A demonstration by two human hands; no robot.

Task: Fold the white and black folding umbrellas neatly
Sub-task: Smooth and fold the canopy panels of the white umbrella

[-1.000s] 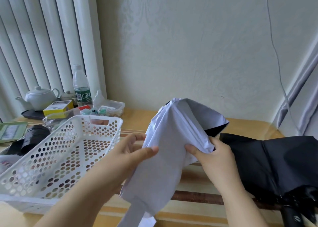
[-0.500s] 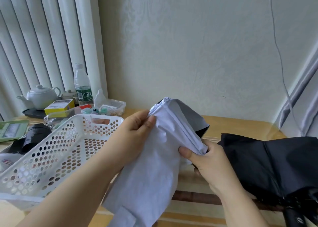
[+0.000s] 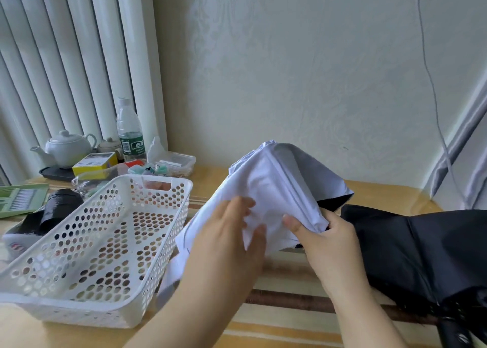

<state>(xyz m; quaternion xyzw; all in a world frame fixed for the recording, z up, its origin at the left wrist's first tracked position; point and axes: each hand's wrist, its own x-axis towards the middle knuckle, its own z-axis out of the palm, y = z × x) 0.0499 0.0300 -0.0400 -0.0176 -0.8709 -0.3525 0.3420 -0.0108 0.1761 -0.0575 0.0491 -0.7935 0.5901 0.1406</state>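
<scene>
The white folding umbrella [image 3: 276, 181], loosely bunched with a dark lining showing at its right edge, is held up over the middle of the table. My left hand [image 3: 232, 239] lies against its front panel with the fingers spread and the thumb pressing the cloth. My right hand [image 3: 324, 242] grips a bundle of its folds from the right. The black folding umbrella [image 3: 427, 252] lies unfolded on the table at the right, its handle end at the bottom right corner. The white umbrella's strap hangs below my left wrist.
A white perforated plastic basket [image 3: 158, 239] stands on the wooden table [image 3: 297, 318] to the left. Behind it are a white teapot [image 3: 67, 148], a water bottle [image 3: 130, 132], a yellow box [image 3: 95, 164] and small containers. A black roll [image 3: 60, 210] lies at far left. A cable hangs down the wall.
My left hand has slid down from the umbrella's top edge to the middle of its front panel. My right hand keeps its grip on the folds and has hardly moved.
</scene>
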